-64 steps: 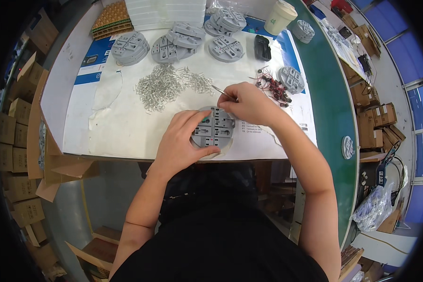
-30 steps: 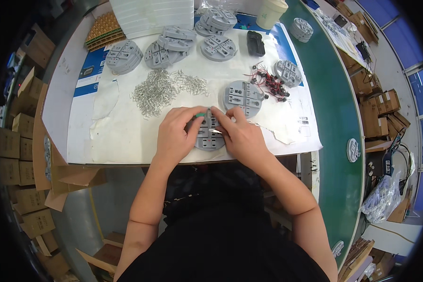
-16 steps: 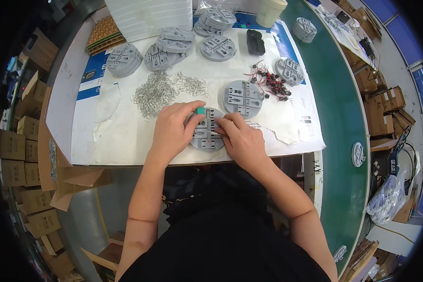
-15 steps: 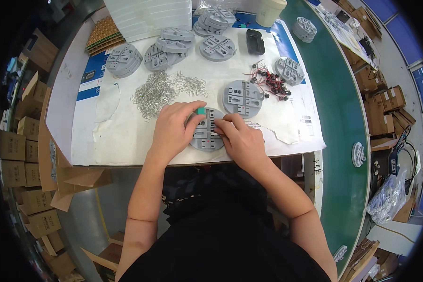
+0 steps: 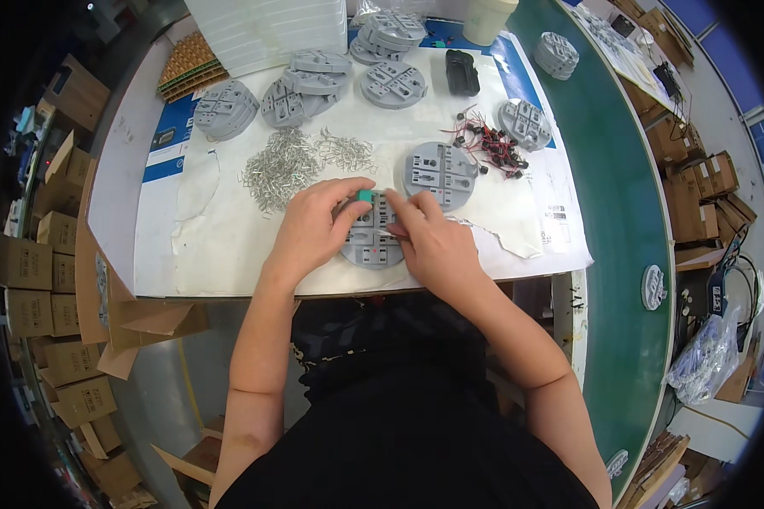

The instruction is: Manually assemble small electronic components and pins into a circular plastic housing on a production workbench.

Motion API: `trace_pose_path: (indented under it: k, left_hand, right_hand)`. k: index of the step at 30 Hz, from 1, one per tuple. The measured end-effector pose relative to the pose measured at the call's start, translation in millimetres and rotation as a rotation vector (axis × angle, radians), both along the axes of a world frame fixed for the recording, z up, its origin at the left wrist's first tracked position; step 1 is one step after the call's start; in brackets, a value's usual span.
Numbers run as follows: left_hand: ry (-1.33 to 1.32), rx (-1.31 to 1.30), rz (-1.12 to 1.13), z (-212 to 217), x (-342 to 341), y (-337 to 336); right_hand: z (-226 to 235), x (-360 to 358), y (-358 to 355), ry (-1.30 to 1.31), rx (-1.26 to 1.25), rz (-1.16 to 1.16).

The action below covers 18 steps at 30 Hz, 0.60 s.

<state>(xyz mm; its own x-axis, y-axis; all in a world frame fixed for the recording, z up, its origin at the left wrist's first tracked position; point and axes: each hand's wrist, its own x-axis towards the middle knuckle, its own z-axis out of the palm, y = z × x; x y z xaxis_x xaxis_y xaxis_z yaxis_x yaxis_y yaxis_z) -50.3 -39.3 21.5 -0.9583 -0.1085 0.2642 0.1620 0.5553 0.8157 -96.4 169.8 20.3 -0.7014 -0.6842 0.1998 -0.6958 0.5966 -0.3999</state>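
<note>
Left hand (image 5: 312, 225) pinches a green block (image 5: 364, 196); right hand (image 5: 437, 242) grips a metal tool (image 5: 387, 232), whose slip could scratch the gray disc (image 5: 367, 256).

Right hand (image 5: 440, 244): forefinger (image 5: 402, 209) shifted toward grey disc's (image 5: 372, 255) far edge.

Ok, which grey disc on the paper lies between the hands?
The frontmost grey disc, with left hand and right hand on either side; other discs on the paper lie farther back.
</note>
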Motion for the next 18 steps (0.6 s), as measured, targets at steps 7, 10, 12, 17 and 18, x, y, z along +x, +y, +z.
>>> trace_pose_path:
  k: [7,10,12,17,18]
  left_hand:
    - [0.016,-0.408,-0.032,17.2,-4.0,5.4]
    - [0.031,-0.476,-0.053,18.7,-10.5,5.7]
    - [0.042,-0.516,-0.088,20.3,-15.7,7.9]
    - [-0.038,-0.642,-0.154,30.3,-21.2,13.6]
    - [-0.053,-0.644,-0.157,29.3,-21.1,12.3]
  right_hand:
    - [-16.5,1.8,1.3,0.026,-0.168,-0.035]
    - [-17.3,3.2,2.5,0.021,-0.146,-0.046]
    - [-13.6,3.4,3.1,0.022,-0.126,-0.060]
    - [1.1,-9.7,15.2,-0.013,-0.266,-0.103]
    - [5.0,-21.4,23.8,0.009,-0.369,-0.150]
